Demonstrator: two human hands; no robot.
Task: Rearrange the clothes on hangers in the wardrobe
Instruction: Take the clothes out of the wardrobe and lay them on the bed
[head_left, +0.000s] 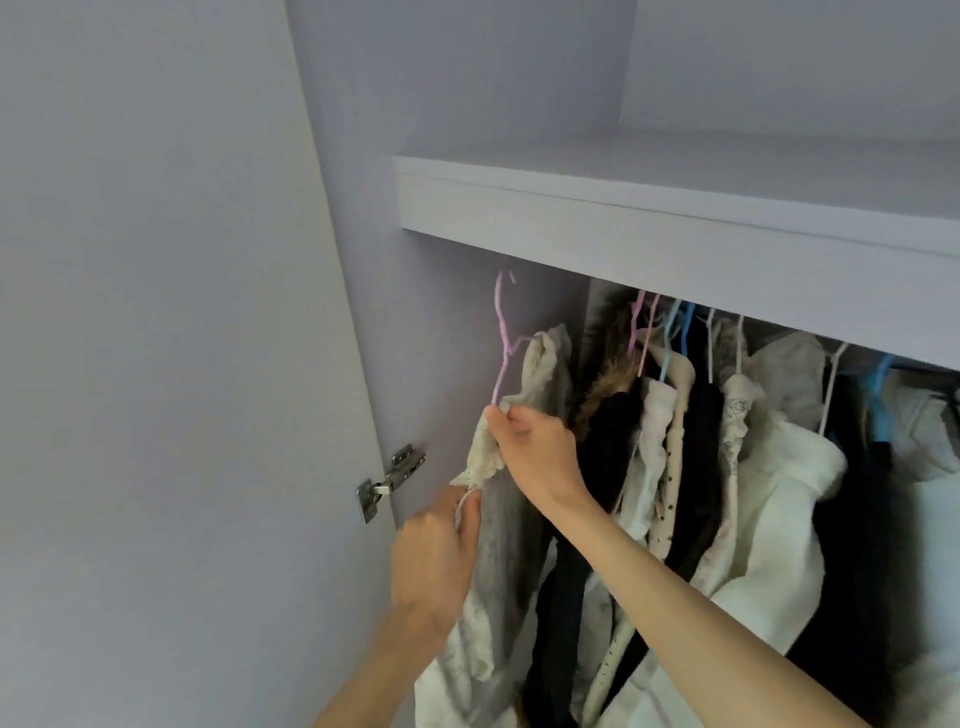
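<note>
Hanging at the far left of the wardrobe, a cream garment (545, 374) with a frilled, lacy edge sits on a thin pink wire hanger (501, 332), whose hook rises free below the shelf (623, 208), apart from the other hooks. The right hand (540, 457) has its grip closed on the garment's ruffled shoulder where the hanger's arm meets the cloth, fingers curled and pinching the fabric. Lower down, the left hand (431, 561) pinches the lace trim and a small pale loop of the same garment between thumb and fingertips. A soft grey panel of cloth (504, 545) hangs just beneath both hands.

To the right, the wardrobe holds a tightly packed row of clothes: a dark coat with a brown fur collar (608, 384), a cream piece with small dark dots (670, 467), a black garment (701, 441), and a thick, fleecy white hooded jacket (779, 493). They hang from slim hangers in pink, blue (675, 332) and white; the rail itself is mostly hidden behind the shelf's flat matte front.

On the left stands the smooth pale lilac door (156, 364), joined to the side wall by a shiny metal hinge (389, 480).
</note>
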